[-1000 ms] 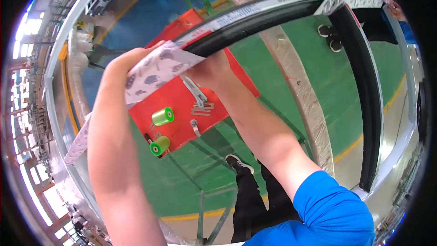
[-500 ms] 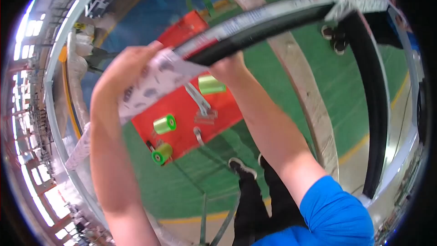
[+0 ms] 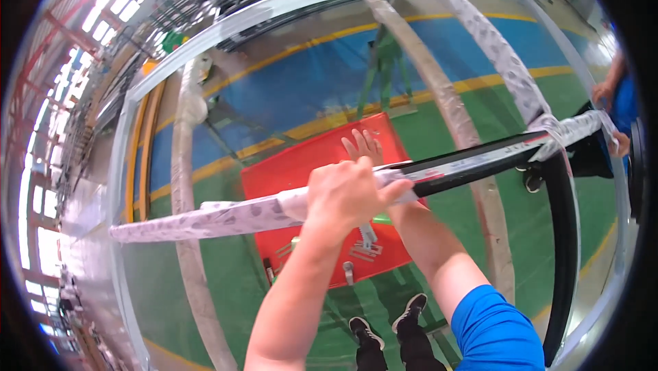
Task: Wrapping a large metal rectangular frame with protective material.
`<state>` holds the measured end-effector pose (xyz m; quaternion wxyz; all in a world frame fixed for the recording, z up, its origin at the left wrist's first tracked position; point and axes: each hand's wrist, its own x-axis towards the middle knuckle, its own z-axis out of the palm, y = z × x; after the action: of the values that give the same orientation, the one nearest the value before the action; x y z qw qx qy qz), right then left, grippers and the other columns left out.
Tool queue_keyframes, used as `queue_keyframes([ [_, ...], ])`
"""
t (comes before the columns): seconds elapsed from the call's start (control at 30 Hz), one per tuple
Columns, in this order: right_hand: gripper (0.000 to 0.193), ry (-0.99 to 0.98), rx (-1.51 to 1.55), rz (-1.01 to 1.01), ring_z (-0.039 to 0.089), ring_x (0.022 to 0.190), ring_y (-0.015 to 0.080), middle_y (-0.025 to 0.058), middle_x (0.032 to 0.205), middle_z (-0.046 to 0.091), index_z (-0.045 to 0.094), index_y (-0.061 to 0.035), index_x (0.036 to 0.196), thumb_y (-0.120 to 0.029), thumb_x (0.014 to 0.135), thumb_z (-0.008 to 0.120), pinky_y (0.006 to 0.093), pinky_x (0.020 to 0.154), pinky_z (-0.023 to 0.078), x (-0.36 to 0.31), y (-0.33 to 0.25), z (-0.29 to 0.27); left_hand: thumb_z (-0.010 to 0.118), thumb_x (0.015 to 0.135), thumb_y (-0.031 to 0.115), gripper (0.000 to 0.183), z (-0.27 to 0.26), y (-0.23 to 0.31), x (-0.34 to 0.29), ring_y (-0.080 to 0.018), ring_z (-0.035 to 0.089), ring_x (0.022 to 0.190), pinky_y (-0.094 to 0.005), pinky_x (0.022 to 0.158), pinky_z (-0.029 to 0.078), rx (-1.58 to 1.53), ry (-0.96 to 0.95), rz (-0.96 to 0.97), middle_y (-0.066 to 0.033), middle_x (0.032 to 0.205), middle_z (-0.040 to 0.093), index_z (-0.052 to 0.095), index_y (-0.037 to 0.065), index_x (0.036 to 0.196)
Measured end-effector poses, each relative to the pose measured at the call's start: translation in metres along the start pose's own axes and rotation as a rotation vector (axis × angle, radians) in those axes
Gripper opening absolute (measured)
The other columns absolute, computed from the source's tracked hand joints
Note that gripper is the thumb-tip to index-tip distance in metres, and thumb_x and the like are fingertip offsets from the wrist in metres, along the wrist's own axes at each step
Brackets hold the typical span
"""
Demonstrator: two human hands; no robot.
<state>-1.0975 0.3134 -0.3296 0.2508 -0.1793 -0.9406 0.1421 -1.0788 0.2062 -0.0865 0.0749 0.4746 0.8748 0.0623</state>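
Now the left hand is closed over the patterned wrap, just beside the bare part of the long black bar. The right hand appears on the far side of this bar, with its fingers spread apart, while its forearm passes underneath. Toward the left, the wrap covers the bar. Below is a red table, bearing metal pieces on its near part. At right, a co-worker's hand is near a wrapped end.
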Motion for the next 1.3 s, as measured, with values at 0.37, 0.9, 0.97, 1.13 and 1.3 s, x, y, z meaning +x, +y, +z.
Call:
queue_keyframes([
  [0.37, 0.053, -0.315, -0.177, -0.384, 0.038, 0.138, 0.0326, 0.0151, 0.147, 0.042, 0.047, -0.0158, 0.14, -0.044, 0.096, 0.047, 0.0519, 0.112, 0.028, -0.025, -0.09, -0.006, 0.056, 0.082, 0.07, 0.064, 0.007, -0.021, -0.002, -0.0269, 0.072, 0.077, -0.0377, 0.066, 0.055, -0.185, -0.008, 0.107, -0.0111, 0.078, 0.072, 0.076, 0.009, 0.08],
  [0.9, 0.041, -0.387, -0.06, -0.39, 0.05, 0.128, 0.0295, 0.0099, 0.136, 0.056, 0.06, -0.0112, 0.126, -0.039, 0.096, 0.056, 0.0501, 0.106, 0.034, -0.064, -0.115, 0.038, 0.064, 0.084, 0.048, 0.049, 0.044, 0.004, 0.051, -0.031, 0.063, 0.111, -0.0581, 0.089, 0.047, -0.113, 0.198, 0.133, -0.0054, 0.117, 0.069, 0.069, 0.018, 0.123],
  [0.97, 0.035, -0.396, -0.041, -0.334, 0.054, 0.123, 0.0326, 0.0119, 0.132, 0.058, 0.062, -0.0062, 0.12, -0.029, 0.094, 0.063, 0.0462, 0.102, 0.039, -0.1, -0.116, 0.01, 0.064, 0.085, 0.046, 0.048, 0.04, -0.002, 0.043, -0.0328, 0.063, 0.111, -0.0594, 0.089, 0.047, -0.149, 0.16, 0.137, -0.0058, 0.12, 0.068, 0.069, 0.018, 0.123],
  [1.13, 0.03, -0.743, 0.623, 0.273, 0.054, 0.12, 0.0307, 0.0156, 0.126, 0.06, 0.064, -0.004, 0.117, -0.019, 0.091, 0.066, 0.0421, 0.104, 0.041, -0.211, -0.115, -0.109, 0.058, 0.085, 0.064, 0.057, 0.029, -0.023, 0.016, -0.022, 0.066, 0.109, -0.0447, 0.089, 0.051, -0.228, 0.058, 0.152, -0.0023, 0.111, 0.071, 0.071, 0.019, 0.117],
  [1.3, 0.025, -0.647, 0.291, 0.139, 0.052, 0.112, 0.035, 0.015, 0.116, 0.061, 0.064, -0.0084, 0.108, -0.014, 0.084, 0.067, 0.0453, 0.099, 0.038, -0.294, -0.13, -0.215, 0.048, 0.084, 0.076, 0.07, 0.008, -0.027, -0.004, -0.0257, 0.071, 0.093, -0.038, 0.079, 0.055, -0.168, 0.02, 0.123, -0.0094, 0.094, 0.074, 0.078, 0.013, 0.091],
])
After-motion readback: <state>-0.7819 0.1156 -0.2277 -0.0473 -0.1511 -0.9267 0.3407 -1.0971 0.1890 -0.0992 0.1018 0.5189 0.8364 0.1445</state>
